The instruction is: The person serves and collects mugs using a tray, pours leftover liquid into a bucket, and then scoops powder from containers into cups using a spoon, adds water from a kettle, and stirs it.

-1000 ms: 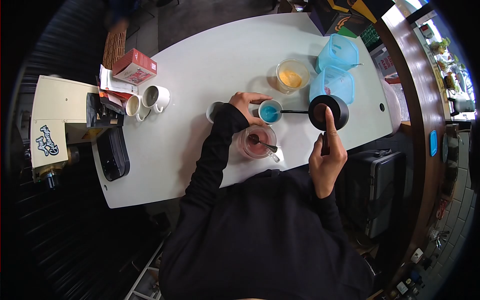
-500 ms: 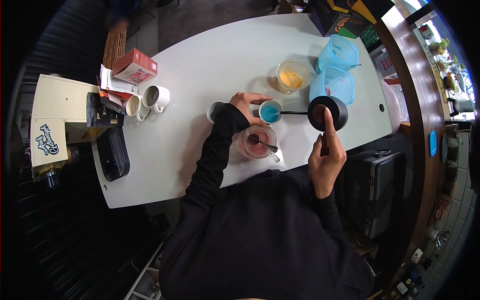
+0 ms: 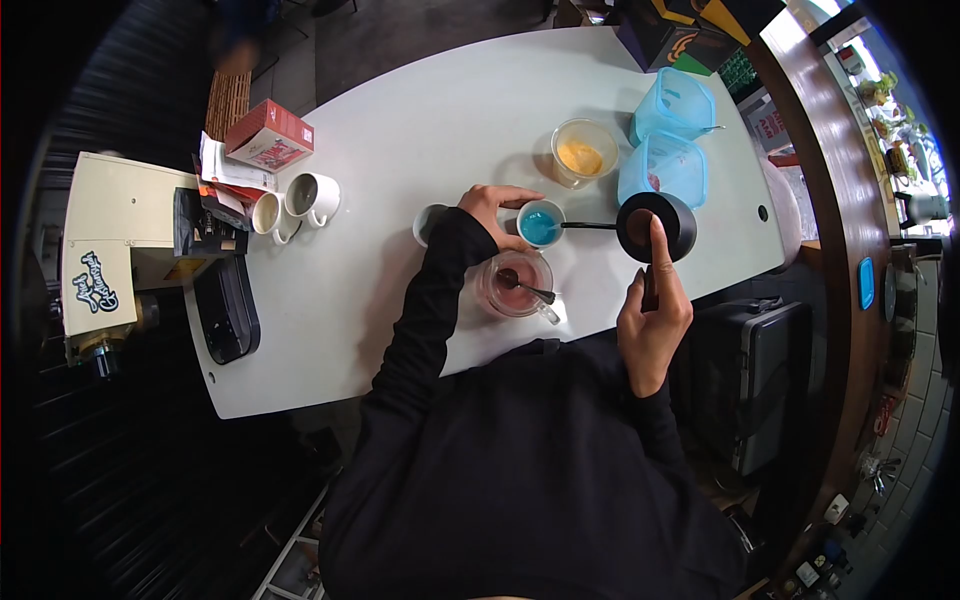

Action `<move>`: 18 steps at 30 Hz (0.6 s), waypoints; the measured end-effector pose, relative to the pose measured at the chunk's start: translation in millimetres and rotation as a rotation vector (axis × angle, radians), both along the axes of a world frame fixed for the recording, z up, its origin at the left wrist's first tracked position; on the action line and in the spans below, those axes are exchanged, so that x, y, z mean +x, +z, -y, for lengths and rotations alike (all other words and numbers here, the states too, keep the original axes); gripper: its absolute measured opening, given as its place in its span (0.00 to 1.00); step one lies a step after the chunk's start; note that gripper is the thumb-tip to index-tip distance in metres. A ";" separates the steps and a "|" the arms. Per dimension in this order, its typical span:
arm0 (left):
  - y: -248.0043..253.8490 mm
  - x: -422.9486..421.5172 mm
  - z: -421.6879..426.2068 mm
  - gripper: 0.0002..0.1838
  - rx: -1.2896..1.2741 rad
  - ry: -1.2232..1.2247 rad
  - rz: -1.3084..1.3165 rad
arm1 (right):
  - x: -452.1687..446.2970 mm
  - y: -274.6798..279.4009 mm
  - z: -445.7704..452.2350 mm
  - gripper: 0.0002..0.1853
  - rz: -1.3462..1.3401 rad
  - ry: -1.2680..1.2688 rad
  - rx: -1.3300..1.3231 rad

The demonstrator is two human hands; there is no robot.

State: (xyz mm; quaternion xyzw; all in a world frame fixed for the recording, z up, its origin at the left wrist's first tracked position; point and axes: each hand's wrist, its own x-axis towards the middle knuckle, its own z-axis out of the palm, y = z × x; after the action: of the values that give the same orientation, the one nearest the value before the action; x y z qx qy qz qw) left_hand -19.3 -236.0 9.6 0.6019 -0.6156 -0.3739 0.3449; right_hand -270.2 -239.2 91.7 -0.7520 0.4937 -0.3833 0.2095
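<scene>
My left hand (image 3: 497, 212) is wrapped around a small white cup (image 3: 541, 223) with blue liquid in it. My right hand (image 3: 655, 315) grips the handle of a black gooseneck kettle (image 3: 680, 226), its index finger stretched over the lid. The kettle's thin spout reaches left to the rim of the cup. Just below the cup stands a clear glass mug (image 3: 514, 287) with pink contents and a spoon (image 3: 535, 290). Another pale cup (image 3: 427, 222) is partly hidden behind my left wrist. Above sits a clear tub (image 3: 583, 153) with orange contents.
On the white table (image 3: 420, 120), two blue translucent containers (image 3: 672, 107) stand at the upper right. At the left are a white mug (image 3: 313, 198), a second cup (image 3: 267, 213), a red box (image 3: 270, 135) and a black case (image 3: 228, 308). A person's hand (image 3: 237, 57) shows blurred at the top left.
</scene>
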 end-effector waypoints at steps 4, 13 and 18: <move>3.5 -0.6 -0.3 0.37 0.005 -0.003 0.002 | -0.9 0.5 -1.6 0.40 -0.021 -0.001 0.025; 2.7 -0.9 -0.4 0.37 0.007 0.004 0.000 | 0.6 -6.9 -9.0 0.40 0.010 0.009 0.094; 3.0 -0.5 -0.8 0.37 0.005 -0.002 0.004 | 0.8 -14.5 -10.8 0.39 0.055 -0.014 0.120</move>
State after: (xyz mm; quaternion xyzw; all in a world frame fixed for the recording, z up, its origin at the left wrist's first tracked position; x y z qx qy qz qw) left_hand -19.8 -235.2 12.7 0.6028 -0.6160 -0.3745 0.3418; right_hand -269.4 -228.4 77.2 -0.7238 0.5150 -0.3750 0.2652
